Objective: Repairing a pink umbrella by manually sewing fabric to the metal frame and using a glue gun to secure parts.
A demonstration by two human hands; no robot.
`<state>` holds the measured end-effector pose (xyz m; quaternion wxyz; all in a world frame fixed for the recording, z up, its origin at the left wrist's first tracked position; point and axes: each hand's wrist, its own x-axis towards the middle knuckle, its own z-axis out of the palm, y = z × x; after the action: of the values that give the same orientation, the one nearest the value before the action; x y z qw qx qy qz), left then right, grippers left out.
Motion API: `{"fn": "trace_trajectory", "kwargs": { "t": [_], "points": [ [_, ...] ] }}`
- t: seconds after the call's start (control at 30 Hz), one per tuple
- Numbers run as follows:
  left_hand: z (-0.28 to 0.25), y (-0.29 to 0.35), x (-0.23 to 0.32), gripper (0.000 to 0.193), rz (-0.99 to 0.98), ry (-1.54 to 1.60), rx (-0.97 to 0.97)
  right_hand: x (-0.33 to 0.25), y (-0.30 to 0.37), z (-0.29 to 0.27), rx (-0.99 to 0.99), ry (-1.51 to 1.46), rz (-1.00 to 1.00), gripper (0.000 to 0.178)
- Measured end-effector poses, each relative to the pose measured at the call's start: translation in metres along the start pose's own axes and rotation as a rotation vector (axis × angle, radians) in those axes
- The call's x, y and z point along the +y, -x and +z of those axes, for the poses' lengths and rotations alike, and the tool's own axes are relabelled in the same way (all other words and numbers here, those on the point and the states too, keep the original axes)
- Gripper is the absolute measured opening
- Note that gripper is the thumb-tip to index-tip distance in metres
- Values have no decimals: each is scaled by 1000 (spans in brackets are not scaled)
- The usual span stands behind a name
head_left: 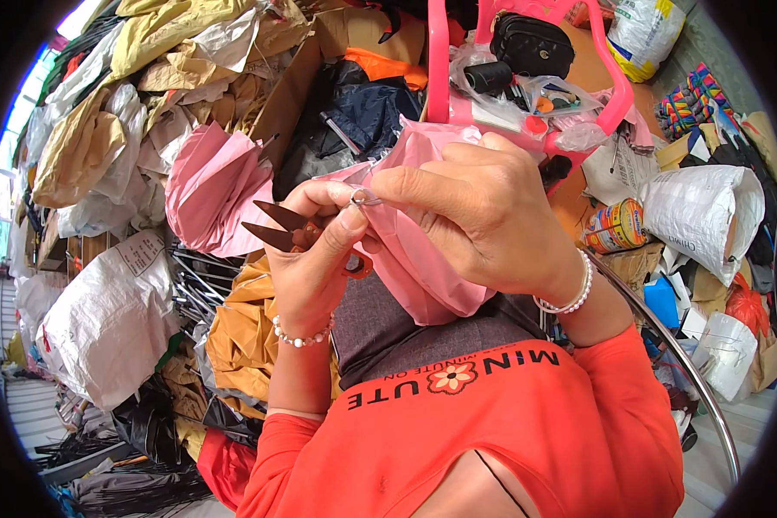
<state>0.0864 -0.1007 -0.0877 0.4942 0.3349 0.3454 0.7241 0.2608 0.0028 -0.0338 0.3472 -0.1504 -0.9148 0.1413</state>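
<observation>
Between our two thumbs and forefingers we pinch a small metal ring or wire loop (364, 198) right at the edge of the pink fabric (414, 259). Our right hand (483, 216) is closed over the top of the cloth, its thumb and forefinger tight on the loop. Our left hand (315, 259) meets it from below: the thumb tip presses the loop, while the other fingers are curled around a pair of small thread snips (281, 226) whose brown blades stick out to the left of the pinch, slightly parted.

The pink fabric hangs down from the pinch over our lap and against the grey cloth (388, 328) there. Just left of the grip, beyond the blades, lies another bunched pink canopy (211, 186). Above the grip stands a pink plastic chair (440, 60) carrying a black bag (533, 43). To the right sit a printed tin can (617, 226) and a white woven sack (699, 211).

The risk, as we judge it, is in the left hand doing two jobs: with the blades parted so close to the cloth, a twist of the wrist could nick the fabric or a fingertip. The loop is tiny and held only by fingertips, so it could slip out and vanish into the clutter below.
</observation>
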Motion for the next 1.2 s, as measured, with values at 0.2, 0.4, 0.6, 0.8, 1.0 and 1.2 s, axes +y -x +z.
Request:
{"fn": "trace_trajectory", "kwargs": {
  "t": [0.2, 0.4, 0.6, 0.8, 1.0, 1.2],
  "points": [
    [-9, -1, -5, 15, 14, -68, -98, -2, -6, -10, -34, 26, -3, 35],
    [-9, -3, -4, 15, 11, -87, -103, 1, -12, -15, -141, 142, -65, 37],
    [-8, -2, -2, 13, 10, -80, -63, 6, -12, -9, -132, 106, -78, 37],
    [-11, -2, 0, 14, 18, -21, -32, 6, -15, -3, -98, -10, -59, 32],
    [-23, 4, 2, 17, 49, -11, 32, 8, -19, 14, -56, -270, 42, 24],
    [-34, 10, -1, 17, 43, -1, 29, 4, -18, 31, -115, -195, -31, 21]
  ]
}}
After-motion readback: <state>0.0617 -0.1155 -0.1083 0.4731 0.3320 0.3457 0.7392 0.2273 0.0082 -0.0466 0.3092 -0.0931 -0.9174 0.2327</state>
